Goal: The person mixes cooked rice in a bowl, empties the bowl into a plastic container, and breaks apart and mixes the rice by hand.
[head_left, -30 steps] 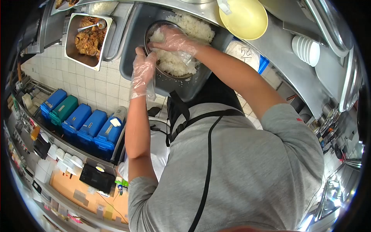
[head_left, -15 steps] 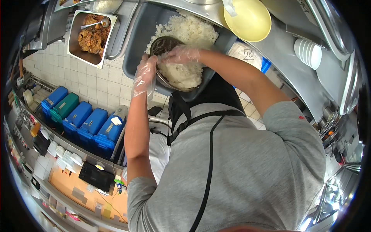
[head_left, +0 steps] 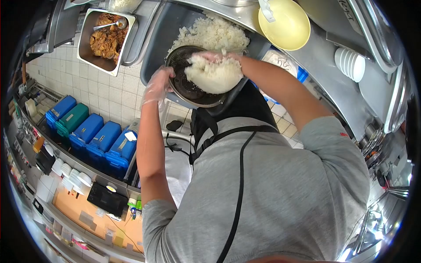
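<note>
A dark metal pot (head_left: 180, 61) is tilted over a grey plastic tub (head_left: 157, 41), its speckled inside facing me. My left hand (head_left: 158, 83), in a clear plastic glove, grips the pot's left rim. A large clump of white rice (head_left: 215, 78) lies across the right part of the pot, and the bare bottom shows to its left. At the clump's far edge is my gloved right hand (head_left: 222, 57), cupped against the rice with its fingers partly hidden. More loose rice (head_left: 215, 35) is heaped in the tub beyond the pot.
A steel pan of reddish-brown food (head_left: 105, 44) with a ladle stands left of the tub. To the right, a yellow bowl (head_left: 287, 26) and stacked white bowls (head_left: 350, 65) sit on the steel counter (head_left: 320, 57). Several lidded blue bins (head_left: 103, 138) line the lower left.
The rice has been drawn away from the pot's left side, baring its bottom. My right hand has shifted right with the clump; my left hand has slid left and lower with the rim.
</note>
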Demonstrator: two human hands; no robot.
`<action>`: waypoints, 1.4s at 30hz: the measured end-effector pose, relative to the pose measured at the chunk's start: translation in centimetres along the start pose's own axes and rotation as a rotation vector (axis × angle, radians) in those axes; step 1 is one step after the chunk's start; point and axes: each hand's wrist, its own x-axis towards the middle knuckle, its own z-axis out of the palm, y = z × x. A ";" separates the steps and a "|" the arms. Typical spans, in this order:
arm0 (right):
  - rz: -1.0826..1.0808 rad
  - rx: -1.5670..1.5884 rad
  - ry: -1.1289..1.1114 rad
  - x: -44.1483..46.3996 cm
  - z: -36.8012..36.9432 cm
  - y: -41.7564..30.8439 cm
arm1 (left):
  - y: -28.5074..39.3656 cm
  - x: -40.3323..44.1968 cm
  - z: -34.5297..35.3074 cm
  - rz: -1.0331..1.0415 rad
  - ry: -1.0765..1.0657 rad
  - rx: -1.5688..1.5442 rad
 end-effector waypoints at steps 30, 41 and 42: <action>-0.918 -0.724 1.099 -4.1 -8.6 2.3 | 0.7 -9.9 2.1 0.271 0.587 0.701; -0.886 -1.536 0.639 -3.7 7.3 -2.3 | 4.0 -12.9 4.0 0.352 0.577 0.702; -1.157 -1.736 0.619 -3.4 8.4 -2.9 | 4.4 -12.9 4.6 0.434 0.581 0.714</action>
